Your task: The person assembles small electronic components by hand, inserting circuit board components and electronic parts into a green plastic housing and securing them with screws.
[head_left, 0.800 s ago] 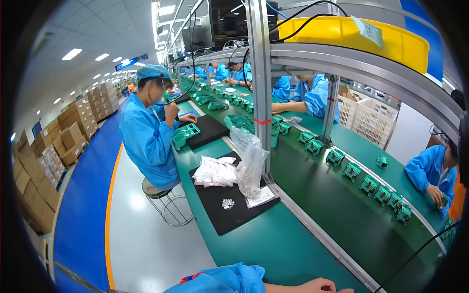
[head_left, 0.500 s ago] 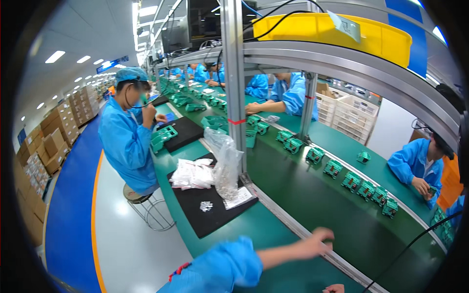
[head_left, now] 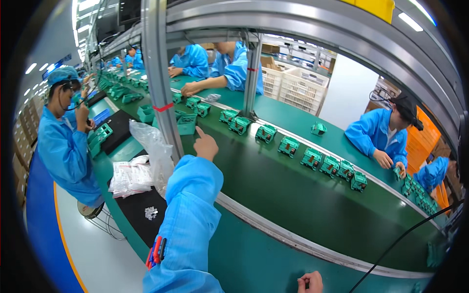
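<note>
My left hand (head_left: 206, 146) reaches over the dark green conveyor belt (head_left: 244, 188) beside the metal post. Its index finger points at a green plastic bin (head_left: 186, 125) behind the post, and the hand holds nothing that I can see. At the lower edge my right hand (head_left: 311, 282) rests by the green bench top (head_left: 264, 263), only partly in view. Its fingers are curled in, with nothing visible in them. Several green plastic housings with coppery parts (head_left: 311, 158) stand in a row along the belt.
A metal post (head_left: 161, 78) rises close to my left arm. On a black mat (head_left: 139, 215) lie white plastic packets (head_left: 131, 177), a clear bag (head_left: 155, 151) and small pale pieces (head_left: 151, 213). A black cable (head_left: 391, 246) hangs at right. Co-workers in blue sit around the line.
My left arm has swung forward from above the belt's near rail to the bin by the post. The view has turned right, and more of my right hand shows.
</note>
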The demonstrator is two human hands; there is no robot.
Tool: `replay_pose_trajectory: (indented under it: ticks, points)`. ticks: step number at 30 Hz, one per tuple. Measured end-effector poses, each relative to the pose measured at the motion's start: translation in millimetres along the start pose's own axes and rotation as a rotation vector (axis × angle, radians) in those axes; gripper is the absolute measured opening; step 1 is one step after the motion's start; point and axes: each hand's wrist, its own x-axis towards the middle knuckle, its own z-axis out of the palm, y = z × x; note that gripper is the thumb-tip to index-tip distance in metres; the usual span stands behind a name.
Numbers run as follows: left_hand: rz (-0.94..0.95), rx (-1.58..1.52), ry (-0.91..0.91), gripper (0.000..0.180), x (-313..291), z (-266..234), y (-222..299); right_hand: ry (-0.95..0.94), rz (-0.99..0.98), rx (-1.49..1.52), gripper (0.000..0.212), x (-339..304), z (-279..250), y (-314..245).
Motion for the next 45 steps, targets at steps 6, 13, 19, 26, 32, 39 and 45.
replay_pose_trajectory:
  ticks: [6,13,19,26,32,39,45]
  points:
    - [-0.119,-0.070,-0.254,0.042,25.1,-5.4,11.8,-0.033,0.039,-0.035,0.008,2.3,-0.3,2.1]
    - [-0.060,-0.078,-0.343,0.035,115.3,98.0,-62.4,-0.034,0.052,-0.047,0.010,-17.5,35.6,26.5]
    - [0.104,-0.100,0.019,0.019,106.4,140.1,-74.9,0.001,-0.029,-0.105,0.008,-4.3,19.5,0.0]
    - [0.326,-0.133,0.108,0.026,74.0,68.9,-19.4,0.041,-0.042,-0.057,0.008,-6.4,15.0,0.0]
    - [0.651,-0.249,0.160,0.042,-7.7,-30.4,49.1,0.092,-0.056,0.072,0.008,-1.6,16.9,17.6]
    - [0.968,-0.435,-0.173,0.017,-187.6,-161.1,56.8,0.367,0.071,0.451,0.008,-1.0,8.7,34.1]
    - [1.529,-0.383,-0.364,0.022,-306.7,-175.7,59.7,0.587,0.526,1.079,0.007,-0.9,-23.2,52.5]
